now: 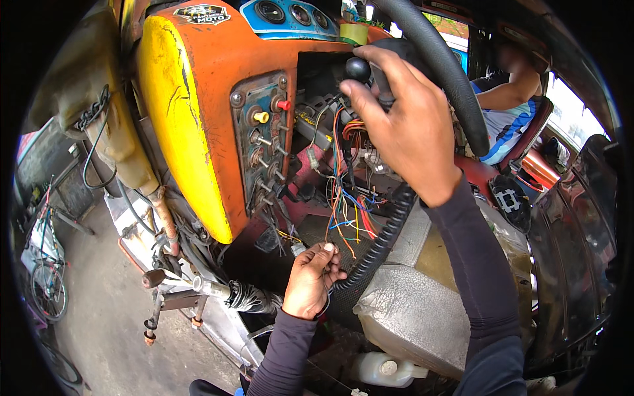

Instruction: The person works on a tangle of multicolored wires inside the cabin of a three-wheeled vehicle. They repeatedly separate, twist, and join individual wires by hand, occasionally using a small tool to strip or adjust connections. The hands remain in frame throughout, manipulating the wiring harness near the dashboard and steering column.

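My right hand (416, 125) reaches up beneath the steering wheel (456, 72). Its thumb and forefinger curl about a round black knob (357, 68) on a dark lever; the other fingers are partly hidden. Low in the middle, my left hand (313, 280) is closed in a pinch, and whatever lies between its fingertips is too small to make out. Loose coloured wires (350, 218) hang from the open dashboard just above it. A black coiled cable (380, 241) runs from beside my left hand up toward my right wrist.
An orange and yellow dashboard (198, 86) carries a switch panel (261, 142) and blue gauge cluster (284, 16). A worn grey cover (416, 310) sits right of my left hand, with a white jug (389, 369) below. Another person (512, 99) sits at the far right.
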Demonstrator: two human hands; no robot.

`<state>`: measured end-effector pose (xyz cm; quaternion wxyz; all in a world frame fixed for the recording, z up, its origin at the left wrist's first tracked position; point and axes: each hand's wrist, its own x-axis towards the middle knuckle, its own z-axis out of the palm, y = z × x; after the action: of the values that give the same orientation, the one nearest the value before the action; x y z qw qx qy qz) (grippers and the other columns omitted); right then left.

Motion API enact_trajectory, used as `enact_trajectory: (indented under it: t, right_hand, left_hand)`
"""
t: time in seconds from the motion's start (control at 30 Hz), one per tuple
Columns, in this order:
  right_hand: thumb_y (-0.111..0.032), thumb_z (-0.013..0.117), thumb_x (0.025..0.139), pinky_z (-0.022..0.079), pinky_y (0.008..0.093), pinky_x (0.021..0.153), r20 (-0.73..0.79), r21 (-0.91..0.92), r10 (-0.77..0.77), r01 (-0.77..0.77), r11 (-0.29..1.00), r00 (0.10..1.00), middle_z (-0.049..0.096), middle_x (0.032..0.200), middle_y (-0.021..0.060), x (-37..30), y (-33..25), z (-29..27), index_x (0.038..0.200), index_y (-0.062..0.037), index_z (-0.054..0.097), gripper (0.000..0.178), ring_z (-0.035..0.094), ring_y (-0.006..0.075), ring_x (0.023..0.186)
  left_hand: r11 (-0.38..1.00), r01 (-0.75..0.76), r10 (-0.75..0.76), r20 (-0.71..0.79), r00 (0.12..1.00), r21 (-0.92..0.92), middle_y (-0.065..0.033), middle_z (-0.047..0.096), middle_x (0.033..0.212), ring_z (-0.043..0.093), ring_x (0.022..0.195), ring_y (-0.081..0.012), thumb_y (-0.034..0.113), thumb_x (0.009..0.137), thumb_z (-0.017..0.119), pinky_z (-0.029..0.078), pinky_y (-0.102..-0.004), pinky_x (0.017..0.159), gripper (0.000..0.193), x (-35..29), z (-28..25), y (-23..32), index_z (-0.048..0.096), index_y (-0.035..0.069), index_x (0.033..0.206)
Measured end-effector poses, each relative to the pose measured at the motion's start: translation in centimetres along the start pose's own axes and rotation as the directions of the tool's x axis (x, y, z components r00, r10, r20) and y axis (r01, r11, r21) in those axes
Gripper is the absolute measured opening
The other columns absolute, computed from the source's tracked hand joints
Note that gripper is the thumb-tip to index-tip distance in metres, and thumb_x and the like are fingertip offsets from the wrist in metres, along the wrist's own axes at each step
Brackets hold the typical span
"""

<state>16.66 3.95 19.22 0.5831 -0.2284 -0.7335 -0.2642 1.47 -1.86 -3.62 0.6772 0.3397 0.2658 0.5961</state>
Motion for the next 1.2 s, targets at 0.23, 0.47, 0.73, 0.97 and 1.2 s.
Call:
enact_trajectory:
  t: [0.23, 0.47, 0.73, 0.97, 1.2]
  right_hand:
    - [-0.022, 0.087, 0.087, 0.055, 0.0379, 0.074, -0.036, -0.085, -0.021, 0.018, 0.996, 0.999, 0.074, 0.095, 0.0167, 0.6, 0.1, 0.3, 0.114, -0.0014, 0.072, 0.037, 0.071, 0.0302, 0.080]
    - [-0.022, 0.084, 0.089, 0.054, 0.0443, 0.074, -0.054, 0.000, 0.013, -0.013, 1.000, 0.998, 0.070, 0.095, 0.0220, 0.8, -0.6, 0.0, 0.113, 0.0012, 0.064, 0.039, 0.068, 0.0398, 0.085]
    - [-0.009, 0.083, 0.084, 0.053, 0.0495, 0.074, -0.074, 0.012, -0.065, 0.066, 0.998, 0.995, 0.069, 0.091, 0.0235, 0.7, -1.6, -0.4, 0.108, 0.0037, 0.061, 0.035, 0.068, 0.0466, 0.088]
    - [-0.011, 0.082, 0.086, 0.052, 0.0481, 0.072, -0.059, -0.002, -0.044, 0.044, 0.999, 0.997, 0.068, 0.088, 0.0206, 0.9, -0.8, 0.4, 0.109, 0.0026, 0.060, 0.034, 0.068, 0.0436, 0.083]
    - [-0.031, 0.064, 0.105, 0.052, 0.0319, 0.066, 0.143, 0.257, 0.268, -0.297, 0.920, 0.953, 0.068, 0.095, 0.0040, -0.8, -1.6, -2.1, 0.127, -0.0010, 0.064, 0.038, 0.065, 0.0152, 0.071]
  left_hand:
    - [1.000, -0.004, 0.004, -0.009, 1.000, -0.020, -0.0001, 0.059, 0.091, 0.056, 0.078, -0.0092, 0.020, 0.109, 0.058, 0.057, -0.0305, 0.075, 0.019, 0.1, -0.4, 0.1, 0.065, 0.003, 0.102]
    - [1.000, -0.003, 0.003, -0.009, 1.000, -0.001, 0.0003, 0.062, 0.091, 0.058, 0.077, -0.0087, 0.022, 0.110, 0.058, 0.056, -0.0284, 0.074, 0.020, 0.2, -0.1, 0.0, 0.065, 0.006, 0.100]
    - [1.000, -0.009, 0.009, -0.012, 1.000, -0.012, 0.0009, 0.059, 0.089, 0.056, 0.076, -0.0082, 0.021, 0.110, 0.059, 0.057, -0.0299, 0.074, 0.021, 0.1, -0.1, 0.1, 0.065, 0.004, 0.100]
    - [1.000, -0.010, 0.010, -0.009, 1.000, -0.015, 0.0011, 0.059, 0.088, 0.055, 0.075, -0.0079, 0.022, 0.110, 0.059, 0.057, -0.0296, 0.074, 0.021, 0.0, 0.0, 0.2, 0.065, 0.006, 0.097]
    - [1.000, -0.007, 0.007, 0.005, 1.000, -0.003, 0.0011, 0.060, 0.089, 0.057, 0.076, -0.0076, 0.023, 0.110, 0.059, 0.058, -0.0273, 0.073, 0.020, 0.2, -0.2, 0.1, 0.064, 0.006, 0.099]
